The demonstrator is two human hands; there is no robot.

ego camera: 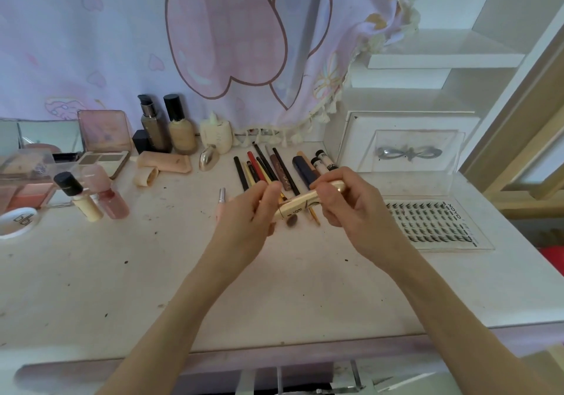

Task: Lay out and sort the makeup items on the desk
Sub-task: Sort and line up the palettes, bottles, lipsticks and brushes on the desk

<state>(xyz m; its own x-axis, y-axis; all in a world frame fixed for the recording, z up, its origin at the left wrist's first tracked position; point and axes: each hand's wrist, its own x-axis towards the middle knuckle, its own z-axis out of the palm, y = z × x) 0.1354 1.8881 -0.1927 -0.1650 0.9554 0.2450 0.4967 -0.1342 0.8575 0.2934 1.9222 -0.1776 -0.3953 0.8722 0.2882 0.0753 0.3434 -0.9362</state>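
Two bare hands raised above a white desk (91,288), sharing one cream-and-gold tube (300,205). Left hand (253,211) with fingers curled around the tube's lower end; right hand (351,205) pinching its upper end. Just behind, pencils and brushes (265,168) lying fanned side by side. Right of the hands, a false-lash tray (433,222).

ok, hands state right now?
Left hand: holding the cream-gold tube at its lower end.
Right hand: gripping the same tube's upper end.
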